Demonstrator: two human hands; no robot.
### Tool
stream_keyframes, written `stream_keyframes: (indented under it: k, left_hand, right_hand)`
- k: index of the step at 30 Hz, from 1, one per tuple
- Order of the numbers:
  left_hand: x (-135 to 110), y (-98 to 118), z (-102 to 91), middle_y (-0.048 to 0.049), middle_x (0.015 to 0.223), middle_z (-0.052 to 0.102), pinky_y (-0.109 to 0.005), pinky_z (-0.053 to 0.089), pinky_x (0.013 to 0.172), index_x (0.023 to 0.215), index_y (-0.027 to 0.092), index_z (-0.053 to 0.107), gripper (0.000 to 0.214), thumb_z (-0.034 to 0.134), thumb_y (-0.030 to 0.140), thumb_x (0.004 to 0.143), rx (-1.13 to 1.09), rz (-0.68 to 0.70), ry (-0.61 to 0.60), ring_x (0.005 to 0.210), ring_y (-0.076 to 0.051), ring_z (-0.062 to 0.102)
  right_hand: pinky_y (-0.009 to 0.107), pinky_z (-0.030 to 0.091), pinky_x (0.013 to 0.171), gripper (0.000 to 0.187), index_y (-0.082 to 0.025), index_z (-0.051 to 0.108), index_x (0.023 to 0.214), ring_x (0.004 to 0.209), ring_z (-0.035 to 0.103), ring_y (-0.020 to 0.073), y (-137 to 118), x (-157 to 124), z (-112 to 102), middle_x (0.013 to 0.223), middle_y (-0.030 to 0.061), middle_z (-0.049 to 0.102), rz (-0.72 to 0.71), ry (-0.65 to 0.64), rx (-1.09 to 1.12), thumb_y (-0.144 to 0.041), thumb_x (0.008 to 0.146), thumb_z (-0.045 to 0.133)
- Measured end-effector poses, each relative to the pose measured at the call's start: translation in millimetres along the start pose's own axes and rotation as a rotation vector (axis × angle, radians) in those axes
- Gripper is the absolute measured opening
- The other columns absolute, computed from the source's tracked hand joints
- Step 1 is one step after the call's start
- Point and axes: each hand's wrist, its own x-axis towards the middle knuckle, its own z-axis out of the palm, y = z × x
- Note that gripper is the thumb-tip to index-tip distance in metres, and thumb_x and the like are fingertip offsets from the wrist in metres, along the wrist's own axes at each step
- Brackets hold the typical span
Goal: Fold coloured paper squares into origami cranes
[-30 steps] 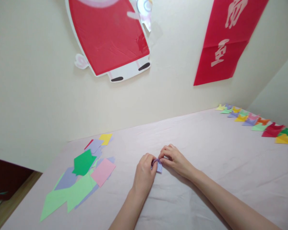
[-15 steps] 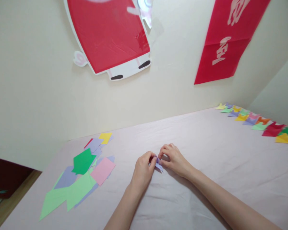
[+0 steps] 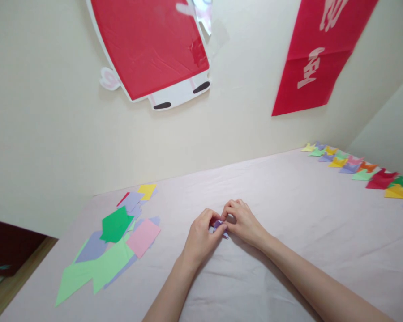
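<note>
- Small purple paper [image 3: 218, 223] is just below & right of frame ctr, between the two hands, over the pale cloth [image 3: 272, 192].
- L hand [image 3: 199, 232]: thumb laid across the paper's front, fingers behind, so gripping it; covers a good part.
- R hand [image 3: 241, 220]: thumb & index curled in a ring, tips meeting at the paper's upper-right edge; looks like a pinch too, tho exact contact's hard to see from here.
- Key relation: paper lies right of L palm, left of R knuckles; both hands touch it, L covers more. Visible bit slants upper left to lower right, pointed end poking out below L thumb. True long axis: can't tell, too much hidden.
- Left of frame: loose colored sheets overlapping, incl. lt green sheet [image 3: 112, 264], dk green sheet [image 3: 116, 224], pink sheet [image 3: 143, 238]. L hand's nearer to these.
- Right edge of frame: row of folded papers [image 3: 382, 179], well apart from R hand.
</note>
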Motion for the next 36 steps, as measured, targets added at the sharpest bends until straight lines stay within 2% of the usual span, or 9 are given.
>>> stream_keyframes:
  k: [3, 8, 14, 20, 27, 33, 36]
  left_hand:
    - [0.0, -4.1, 2.9, 0.0002, 0.079, 0.061, -0.027, 0.044, 0.069, 0.081, 0.020, 0.061, 0.009, 0.055, 0.022, 0.087, -0.001, 0.014, 0.031, 0.072, -0.015, 0.057]
    - [0.7, -4.8, 3.0, -0.0006, 0.078, 0.062, -0.026, 0.044, 0.067, 0.078, 0.019, 0.060, 0.014, 0.053, 0.023, 0.090, -0.030, 0.003, 0.046, 0.073, -0.015, 0.058]
    - [1.5, -4.8, 1.8, -0.0009, 0.080, 0.063, -0.027, 0.045, 0.069, 0.079, 0.020, 0.061, 0.010, 0.056, 0.023, 0.088, -0.004, 0.027, 0.025, 0.074, -0.015, 0.058]
    - [1.1, -3.7, 0.4, -0.0002, 0.077, 0.063, -0.025, 0.045, 0.066, 0.077, 0.019, 0.063, 0.012, 0.056, 0.024, 0.087, -0.098, 0.009, 0.057, 0.069, -0.014, 0.058]
    - [2.9, -5.9, -5.9, -0.0009, 0.081, 0.064, -0.025, 0.047, 0.067, 0.081, 0.019, 0.064, 0.008, 0.058, 0.022, 0.085, -0.144, 0.000, 0.042, 0.073, -0.015, 0.061]
    - [1.6, -4.6, -5.2, 0.0004, 0.081, 0.066, -0.025, 0.048, 0.069, 0.087, 0.020, 0.064, 0.010, 0.055, 0.017, 0.085, -0.153, -0.030, -0.003, 0.072, -0.014, 0.061]
    - [0.4, -3.7, -2.9, 0.0006, 0.082, 0.066, -0.025, 0.047, 0.071, 0.088, 0.020, 0.063, 0.011, 0.053, 0.017, 0.086, -0.118, -0.014, 0.013, 0.074, -0.014, 0.062]
  right_hand:
    - [0.036, 0.038, 0.082, 0.007, -0.021, 0.066, 0.076, 0.092, 0.049, 0.0223, -0.6, -0.2, -1.0, 0.089, 0.0030, 0.061, -0.009, -0.004, 0.003, -0.018, 0.079, 0.071]
    - [0.037, 0.038, 0.083, 0.008, -0.021, 0.065, 0.075, 0.092, 0.049, 0.0224, -2.1, -0.3, -4.0, 0.088, 0.0031, 0.062, -0.018, -0.017, 0.009, -0.019, 0.082, 0.069]
    - [0.038, 0.038, 0.083, 0.010, -0.021, 0.067, 0.076, 0.092, 0.049, 0.0224, 0.0, -0.6, -5.0, 0.089, 0.0035, 0.062, -0.033, -0.023, 0.014, -0.025, 0.085, 0.069]
    - [0.039, 0.038, 0.084, 0.008, -0.022, 0.066, 0.075, 0.093, 0.050, 0.0229, -2.1, -0.5, -7.4, 0.089, 0.0030, 0.062, -0.032, -0.028, 0.032, -0.021, 0.082, 0.070]
    - [0.039, 0.037, 0.085, 0.007, -0.022, 0.066, 0.077, 0.093, 0.050, 0.0225, -4.1, -0.7, -9.3, 0.089, 0.0025, 0.062, -0.036, -0.042, 0.032, -0.017, 0.082, 0.069]
    - [0.037, 0.039, 0.086, 0.008, -0.023, 0.067, 0.079, 0.093, 0.050, 0.0214, -3.0, -0.6, -10.5, 0.088, 0.0024, 0.062, -0.088, -0.024, 0.154, -0.022, 0.087, 0.066]
    - [0.036, 0.039, 0.086, 0.010, -0.022, 0.067, 0.078, 0.091, 0.050, 0.0207, -1.7, 0.0, -9.8, 0.086, 0.0024, 0.062, -0.097, -0.023, 0.169, -0.021, 0.087, 0.066]
